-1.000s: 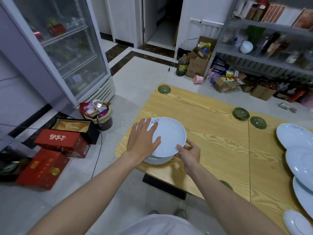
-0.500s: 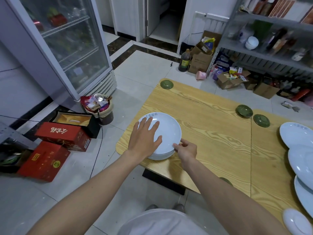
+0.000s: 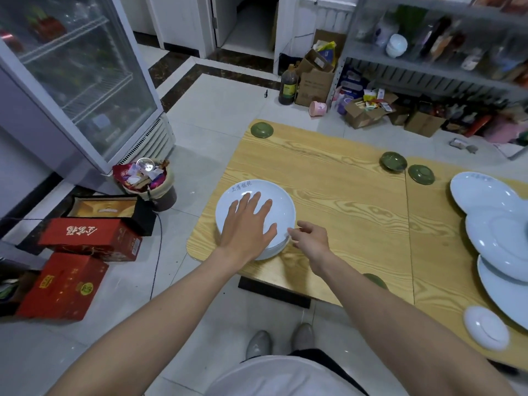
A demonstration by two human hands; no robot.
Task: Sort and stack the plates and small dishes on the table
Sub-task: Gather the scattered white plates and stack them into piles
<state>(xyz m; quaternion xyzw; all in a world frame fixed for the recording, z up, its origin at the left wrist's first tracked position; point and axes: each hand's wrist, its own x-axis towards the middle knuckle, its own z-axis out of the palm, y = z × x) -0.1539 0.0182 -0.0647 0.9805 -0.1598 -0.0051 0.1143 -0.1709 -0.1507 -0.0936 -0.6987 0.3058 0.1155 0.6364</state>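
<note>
Presently left hand (image 3: 248, 224) lies spread flat on plate stack (image 3: 283, 212); right hand (image 3: 310, 238), loosely open, touches its rim; next, gather remaining plates (image 3: 485, 195).

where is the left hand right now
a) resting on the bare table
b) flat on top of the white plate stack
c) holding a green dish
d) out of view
b: the left hand lies palm down with fingers spread on the top plate of the white plate stack near the table's left corner.
</note>
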